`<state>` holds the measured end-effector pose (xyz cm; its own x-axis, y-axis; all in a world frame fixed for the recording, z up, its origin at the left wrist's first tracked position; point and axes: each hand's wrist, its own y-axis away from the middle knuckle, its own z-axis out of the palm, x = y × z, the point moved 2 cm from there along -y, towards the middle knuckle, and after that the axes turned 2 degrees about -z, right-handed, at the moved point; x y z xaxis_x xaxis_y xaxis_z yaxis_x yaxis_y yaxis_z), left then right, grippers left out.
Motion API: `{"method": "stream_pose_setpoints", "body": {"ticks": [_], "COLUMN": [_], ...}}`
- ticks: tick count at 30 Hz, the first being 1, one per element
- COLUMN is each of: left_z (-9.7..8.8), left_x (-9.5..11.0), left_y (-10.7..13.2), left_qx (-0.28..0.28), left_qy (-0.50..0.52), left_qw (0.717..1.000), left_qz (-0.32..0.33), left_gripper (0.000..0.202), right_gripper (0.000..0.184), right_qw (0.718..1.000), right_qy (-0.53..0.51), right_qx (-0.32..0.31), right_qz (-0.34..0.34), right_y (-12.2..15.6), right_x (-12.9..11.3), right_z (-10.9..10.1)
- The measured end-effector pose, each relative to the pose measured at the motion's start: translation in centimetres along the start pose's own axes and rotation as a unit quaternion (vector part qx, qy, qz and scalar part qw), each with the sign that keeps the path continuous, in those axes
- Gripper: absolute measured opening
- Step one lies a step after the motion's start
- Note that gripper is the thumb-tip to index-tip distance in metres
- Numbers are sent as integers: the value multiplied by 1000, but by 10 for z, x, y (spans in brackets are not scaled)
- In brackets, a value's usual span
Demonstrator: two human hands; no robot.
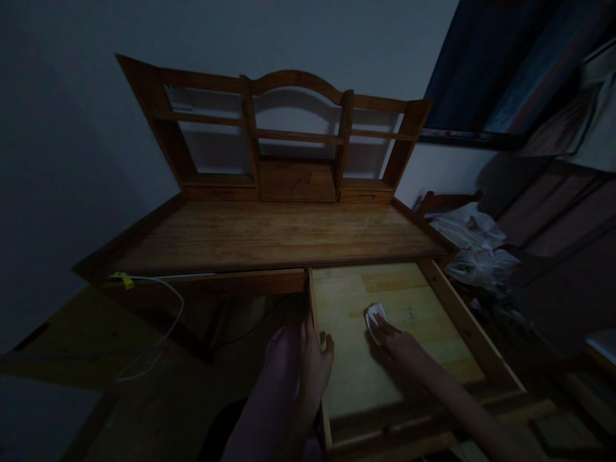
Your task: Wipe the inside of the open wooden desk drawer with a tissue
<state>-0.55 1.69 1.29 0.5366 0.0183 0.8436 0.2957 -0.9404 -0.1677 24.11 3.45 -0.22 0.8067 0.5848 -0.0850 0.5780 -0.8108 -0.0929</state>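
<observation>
At lower right, right fingers [384, 326] grasp white cloth [374, 313] on the drawer [346, 385] bottom; left fingers [308, 327] straddle its wall [312, 294], grip unclear; wiping seems unfinished.

White wad [372, 312] partly covered by the fingers of the right hand [393, 342]; cloth or paper, cannot be told. That hand's thumb and palm are out of sight beneath it, and the forearm runs off the lower edge. Left hand [316, 360] hides a stretch of the near wall of the drawer [349, 369]; its grip there is unclear in the shadow. Dark marks on the drawer floor, too small to read. Person's leg [262, 404] cut off below. Curtain [474, 77] cropped at the top. Chair [445, 203] largely masked by plastic bags [471, 228], contents indistinct. Clutter beneath them lost in gloom.
</observation>
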Motion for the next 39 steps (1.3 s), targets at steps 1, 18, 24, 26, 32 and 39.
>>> {"method": "stream_pose_setpoints", "body": {"ticks": [1, 18, 24, 26, 32, 39], "left_z": [2, 0, 5, 7, 13, 15], "left_x": [-3, 0, -6, -8, -14, -17], "left_y": [0, 0, 1, 0, 1, 2], "left_qx": [1, 9, 6, 8, -12, -19], "left_qy": [5, -20, 9, 23, 52, 57], "left_qw": [1000, 1000, 1000, 1000, 998, 998], "left_qz": [0, 3, 6, 6, -20, -13], "left_gripper": [57, 61, 59, 61, 59, 58], "right_gripper": [78, 87, 90, 89, 89, 89], "right_qw": [1000, 999, 998, 998, 998, 997], "right_qy": [0, 43, 51, 49, 52, 63], "right_qx": [-2, -25, -28, -35, -24, -29], "right_qz": [0, 21, 12, 16, 7, -27], "right_y": [-1, -70, -58, -49, -15, 24], "right_x": [1, 38, 39, 35, 17, 4], "right_z": [0, -10, -5, -3, 1, 5]}}
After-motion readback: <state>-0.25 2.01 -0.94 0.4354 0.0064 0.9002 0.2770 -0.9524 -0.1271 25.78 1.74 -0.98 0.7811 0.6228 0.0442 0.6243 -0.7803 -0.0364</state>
